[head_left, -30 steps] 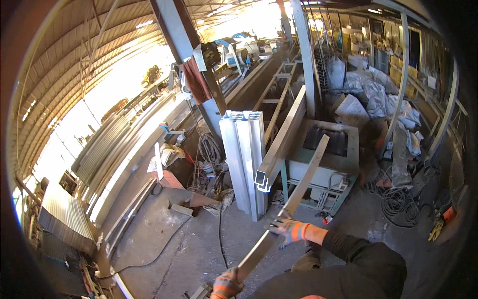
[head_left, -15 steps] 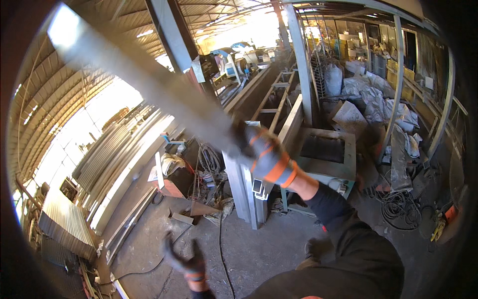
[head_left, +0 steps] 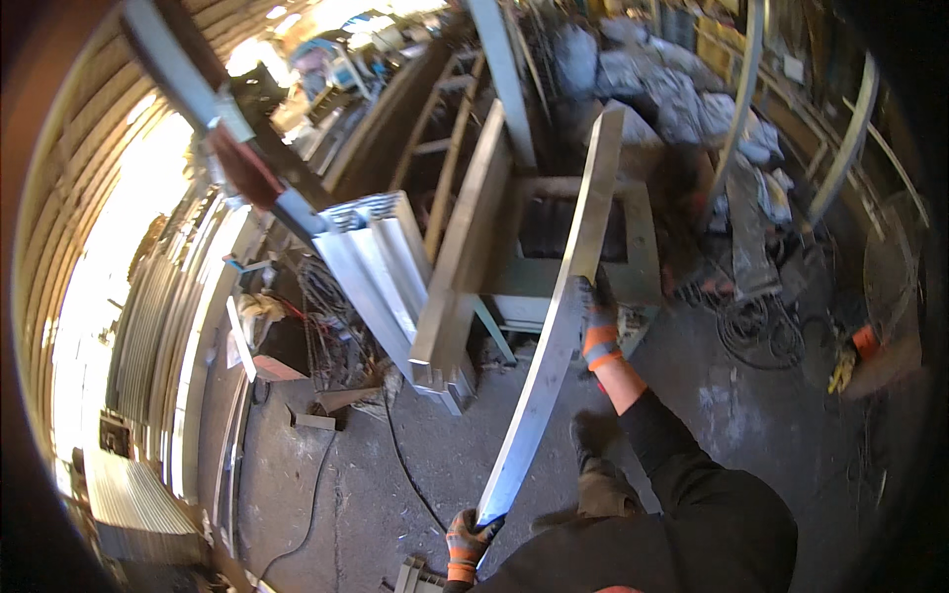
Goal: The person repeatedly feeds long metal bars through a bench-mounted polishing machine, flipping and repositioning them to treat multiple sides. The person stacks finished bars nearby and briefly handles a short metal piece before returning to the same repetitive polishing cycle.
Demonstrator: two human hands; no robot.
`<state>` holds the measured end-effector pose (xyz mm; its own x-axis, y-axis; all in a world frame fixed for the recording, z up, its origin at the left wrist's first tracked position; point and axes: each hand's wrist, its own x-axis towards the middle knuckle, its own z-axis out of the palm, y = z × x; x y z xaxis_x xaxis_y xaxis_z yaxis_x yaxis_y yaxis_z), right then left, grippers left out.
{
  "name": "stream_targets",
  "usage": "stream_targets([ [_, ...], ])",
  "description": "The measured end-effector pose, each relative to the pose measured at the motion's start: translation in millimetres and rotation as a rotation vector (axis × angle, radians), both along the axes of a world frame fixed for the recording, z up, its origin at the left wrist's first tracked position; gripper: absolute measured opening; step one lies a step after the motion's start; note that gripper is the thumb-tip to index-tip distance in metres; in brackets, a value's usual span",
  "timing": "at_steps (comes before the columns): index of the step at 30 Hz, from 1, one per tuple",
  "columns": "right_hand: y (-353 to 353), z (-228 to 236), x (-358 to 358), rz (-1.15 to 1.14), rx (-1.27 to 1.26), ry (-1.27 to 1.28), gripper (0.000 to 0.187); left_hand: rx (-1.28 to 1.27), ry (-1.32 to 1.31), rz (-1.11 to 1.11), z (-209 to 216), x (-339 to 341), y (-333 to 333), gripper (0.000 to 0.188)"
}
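Observation:
A long silver metal bar [head_left: 539, 395] slants across in front of me, its far end up over a grey-green metal frame [head_left: 633, 237] with a dark recess. My right hand [head_left: 600, 321], in a dark glove with orange and grey bands, is closed on the bar near its middle. At the bar's near end, my left hand [head_left: 470, 546] grips it in a matching glove. Left of the bar lies another long metal bar [head_left: 465, 247], beside a bundle of silver metal profiles [head_left: 371, 272]. The fingers of both hands are partly hidden by the bar.
A dark cable [head_left: 400, 460] runs over the floor. Small metal pieces [head_left: 415, 576] lie near my left hand. Coiled cable [head_left: 756, 331] sits at the right, with pale sacks [head_left: 672, 89] behind. Stacked corrugated sheets [head_left: 143, 479] and long profiles stand along the left.
The bar has swung down from high at the upper left to slant before me. My left hand, free and open earlier, has moved right and taken its near end.

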<state>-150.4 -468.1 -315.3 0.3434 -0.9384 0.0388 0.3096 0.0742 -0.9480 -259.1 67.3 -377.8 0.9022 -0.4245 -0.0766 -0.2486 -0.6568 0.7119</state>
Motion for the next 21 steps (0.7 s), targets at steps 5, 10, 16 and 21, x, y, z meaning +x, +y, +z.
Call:
stream_targets([
  [5, -75.2, -122.4, 38.9, -0.107, -0.644, 0.83, 0.102, 0.139, 0.167, -0.064, -6.1, 22.4, -99.7, 0.046],
  [10, -199.1, -150.1, 130.1, -0.088, -1.103, 1.135, 0.066, 0.269, 0.202, -0.11, -28.0, 84.4, -232.3, 0.039],
  [16, -352.7, -172.0, 257.1, 0.116, -1.124, 1.536, 0.065, 0.288, -0.076, -0.456, -69.3, 159.4, -375.0, 0.027],
  [21, -429.9, -186.8, 303.8, 0.188, -0.776, 1.469, 0.058, 0.209, 0.109, -0.283, -93.6, 201.9, -443.0, 0.048],
])
